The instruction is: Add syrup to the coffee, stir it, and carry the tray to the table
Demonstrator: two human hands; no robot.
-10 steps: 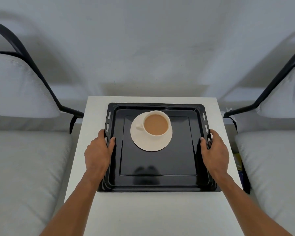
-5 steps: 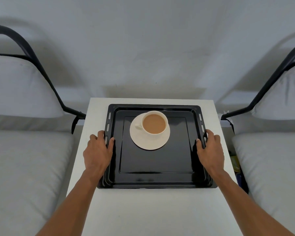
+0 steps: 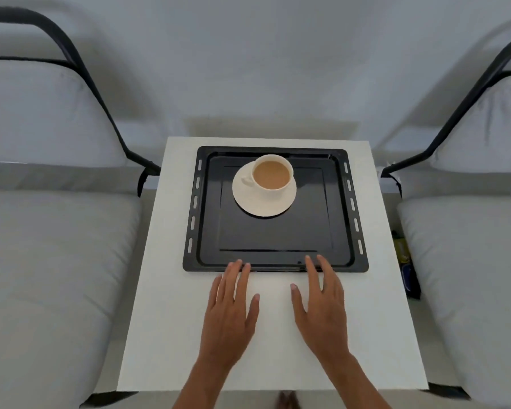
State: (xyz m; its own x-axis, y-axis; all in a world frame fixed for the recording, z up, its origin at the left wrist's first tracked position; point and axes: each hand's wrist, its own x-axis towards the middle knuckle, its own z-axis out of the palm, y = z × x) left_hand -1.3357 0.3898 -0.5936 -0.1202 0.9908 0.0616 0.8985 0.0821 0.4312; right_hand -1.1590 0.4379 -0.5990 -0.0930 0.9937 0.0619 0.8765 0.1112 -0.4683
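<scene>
A black metal tray (image 3: pixel 275 237) lies flat on the far half of a small white table (image 3: pixel 272 349). A white cup (image 3: pixel 272 175) of milky coffee stands on a white saucer (image 3: pixel 263 202) at the tray's far middle. My left hand (image 3: pixel 232 308) rests palm down on the table, its fingertips touching the tray's near rim. In the same way my right hand (image 3: pixel 319 302) lies flat to the right, fingertips on the near rim. Both hands are spread and hold nothing.
Two grey cushioned armchairs with black frames flank the table, one at the left (image 3: pixel 50 261) and one at the right (image 3: pixel 469 276). A pale wall (image 3: pixel 263 54) stands behind. Small dark items (image 3: pixel 407 276) sit in the gap at the table's right.
Both hands have let go of the tray's side edges and moved to its near rim, fingers flat. The tray now sits farther back on the table.
</scene>
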